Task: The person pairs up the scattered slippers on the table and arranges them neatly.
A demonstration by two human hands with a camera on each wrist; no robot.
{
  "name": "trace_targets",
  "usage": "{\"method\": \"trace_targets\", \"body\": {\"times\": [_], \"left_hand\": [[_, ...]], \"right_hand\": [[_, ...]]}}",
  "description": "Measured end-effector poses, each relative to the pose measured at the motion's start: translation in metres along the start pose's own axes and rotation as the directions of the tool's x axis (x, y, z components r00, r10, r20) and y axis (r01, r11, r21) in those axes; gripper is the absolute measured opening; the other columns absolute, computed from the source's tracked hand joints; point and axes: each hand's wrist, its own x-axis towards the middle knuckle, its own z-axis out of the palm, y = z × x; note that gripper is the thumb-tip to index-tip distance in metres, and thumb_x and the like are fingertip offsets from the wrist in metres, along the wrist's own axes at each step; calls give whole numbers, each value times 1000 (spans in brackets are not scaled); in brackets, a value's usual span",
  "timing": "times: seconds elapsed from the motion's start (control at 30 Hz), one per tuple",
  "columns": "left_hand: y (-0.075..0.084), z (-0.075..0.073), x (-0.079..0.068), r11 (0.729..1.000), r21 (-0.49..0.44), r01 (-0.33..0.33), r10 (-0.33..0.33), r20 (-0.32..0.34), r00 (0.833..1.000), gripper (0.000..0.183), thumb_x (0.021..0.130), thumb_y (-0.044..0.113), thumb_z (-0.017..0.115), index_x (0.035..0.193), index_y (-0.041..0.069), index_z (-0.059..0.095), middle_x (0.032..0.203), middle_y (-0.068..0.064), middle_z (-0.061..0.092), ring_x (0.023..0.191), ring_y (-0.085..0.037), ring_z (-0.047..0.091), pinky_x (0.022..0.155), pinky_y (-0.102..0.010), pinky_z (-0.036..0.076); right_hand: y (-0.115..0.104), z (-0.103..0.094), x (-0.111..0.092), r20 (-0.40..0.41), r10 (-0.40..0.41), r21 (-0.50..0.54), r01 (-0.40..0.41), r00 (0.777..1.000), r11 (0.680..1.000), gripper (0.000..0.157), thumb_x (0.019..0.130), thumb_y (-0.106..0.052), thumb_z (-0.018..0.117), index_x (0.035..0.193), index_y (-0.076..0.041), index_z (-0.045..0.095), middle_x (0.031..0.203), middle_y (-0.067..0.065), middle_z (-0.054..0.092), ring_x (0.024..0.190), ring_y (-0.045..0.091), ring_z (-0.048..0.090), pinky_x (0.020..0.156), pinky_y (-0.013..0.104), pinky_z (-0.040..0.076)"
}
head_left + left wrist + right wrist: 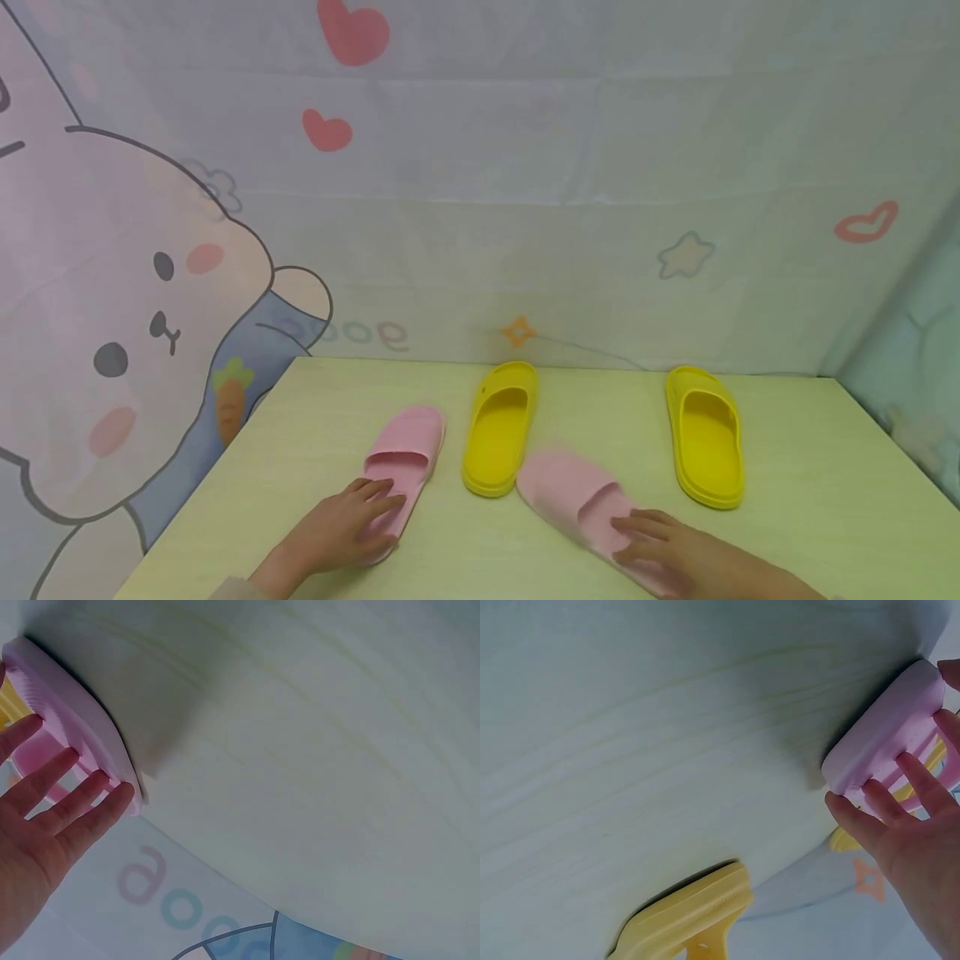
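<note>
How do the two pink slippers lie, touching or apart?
Apart. The head view shows a strip of table and a yellow slipper between the left pink slipper and the right pink slipper.

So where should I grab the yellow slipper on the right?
Probably by the strap of that yellow slipper, coming from the near side: its open heel end faces you, so you could reach under the strap and pinch it.

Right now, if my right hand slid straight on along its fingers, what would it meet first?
Probably the upper of the pink slipper beneath that right hand, though depth is unclear.
</note>
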Motion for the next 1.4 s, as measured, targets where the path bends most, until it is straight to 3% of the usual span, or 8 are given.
{"method": "trace_targets", "body": {"times": [0.3,0.57,1.03,1.4], "left_hand": [[0,-2,-7,998,-46,36,-35,34,999,44,79,40,60,116,16,58,123,-12,55,111,-28,51,81,-45,48],[-6,2,-11,999,-36,41,-41,4,999,44,79,42,60,115,17,59,122,-11,55,111,-28,51,79,-44,49],[-12,3,-16,998,-26,57,-58,-8,998,44,78,42,62,115,18,59,122,-10,56,111,-28,51,80,-44,49],[-14,2,-22,998,-12,61,-62,-44,997,43,77,40,64,113,17,60,120,-9,57,109,-28,52,79,-43,49]], "right_hand": [[-7,0,4,30,5,101,-8,1000,995,46,82,-57,48,123,-38,45,141,-4,37,124,23,39,90,43,45],[-14,1,13,38,-26,126,21,999,992,40,84,-54,47,121,-39,47,141,-6,36,125,24,39,91,44,43],[-29,4,38,145,-51,281,8,988,960,39,88,-52,40,124,-38,45,143,-11,33,129,24,35,88,60,36],[-41,6,55,146,-99,259,59,984,964,40,89,-54,37,125,-38,44,143,-10,32,128,21,34,90,56,37]]}}
